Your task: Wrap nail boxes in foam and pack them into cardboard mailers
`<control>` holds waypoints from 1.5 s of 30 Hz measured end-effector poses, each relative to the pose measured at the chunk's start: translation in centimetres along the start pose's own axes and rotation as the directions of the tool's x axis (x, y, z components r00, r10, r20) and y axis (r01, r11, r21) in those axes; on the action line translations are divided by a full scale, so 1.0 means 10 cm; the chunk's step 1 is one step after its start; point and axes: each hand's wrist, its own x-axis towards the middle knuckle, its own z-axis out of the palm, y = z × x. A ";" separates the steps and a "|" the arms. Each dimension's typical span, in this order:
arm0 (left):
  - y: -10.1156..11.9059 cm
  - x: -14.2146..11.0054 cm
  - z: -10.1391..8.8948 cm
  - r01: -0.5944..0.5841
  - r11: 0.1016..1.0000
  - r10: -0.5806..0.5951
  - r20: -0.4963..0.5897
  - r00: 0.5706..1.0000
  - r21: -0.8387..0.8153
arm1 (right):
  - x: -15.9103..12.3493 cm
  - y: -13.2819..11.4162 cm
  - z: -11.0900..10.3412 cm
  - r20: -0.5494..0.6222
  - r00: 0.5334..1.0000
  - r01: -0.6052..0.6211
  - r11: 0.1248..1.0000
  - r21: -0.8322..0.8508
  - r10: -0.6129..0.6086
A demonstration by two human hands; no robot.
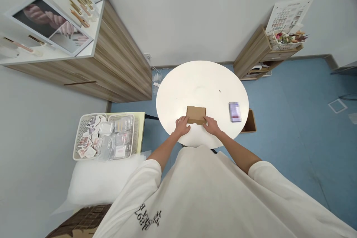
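A small brown cardboard box (196, 113) lies flat near the front of the round white table (195, 78), its lid looking closed. My left hand (182, 125) holds it at the left front corner, fingers along the side. At the opposite front corner my right hand (212, 125) grips the box, with fingertips on its edge and the thumb low at the front. The inside of the box is hidden.
A blurred purple-white packet (234, 112) lies on the table's right side. Left of me, white baskets (79, 130) hold cards and clear cases, beside white wrapping (97, 180). An open carton (249, 122) stands under the table's right edge. Wooden cabinets (122, 55) flank the table.
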 end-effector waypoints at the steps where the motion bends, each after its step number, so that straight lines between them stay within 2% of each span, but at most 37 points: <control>1: 0.01 -0.01 -0.01 -0.008 1.000 0.007 -0.017 1.000 -0.016 | -0.01 -0.01 -0.01 -0.015 1.000 -0.004 1.000 0.011 0.004; 8: 0.08 -0.02 -0.16 -0.036 0.997 0.024 -0.163 0.986 -0.070 | -0.01 -0.07 -0.22 -0.118 0.992 0.046 0.996 0.082 -0.036; 11: 0.09 0.05 -0.19 0.003 0.990 -0.032 -0.213 0.977 -0.138 | 0.05 -0.10 -0.28 -0.146 0.988 0.057 0.992 0.114 -0.040; 17: 0.09 0.28 -0.17 0.076 0.941 -0.172 -0.273 0.946 -0.329 | 0.26 -0.11 -0.30 -0.214 0.976 -0.003 0.982 0.188 0.043; 24: 0.06 0.50 -0.18 0.163 0.956 -0.235 -0.305 0.923 -0.244 | 0.42 -0.09 -0.31 -0.276 0.957 -0.020 0.974 0.226 0.084; 29: 0.01 0.55 -0.17 0.130 0.968 -0.196 -0.322 0.926 -0.213 | 0.46 -0.11 -0.30 -0.334 0.940 0.010 0.969 0.247 0.075; 38: 0.02 0.54 -0.13 0.011 0.972 -0.096 -0.354 0.930 -0.234 | 0.45 -0.13 -0.28 -0.299 0.954 0.025 0.999 0.026 -0.016; 45: 0.05 0.47 -0.19 -0.041 0.978 -0.033 -0.345 0.938 -0.204 | 0.43 -0.12 -0.27 -0.292 0.955 0.052 0.999 0.010 -0.047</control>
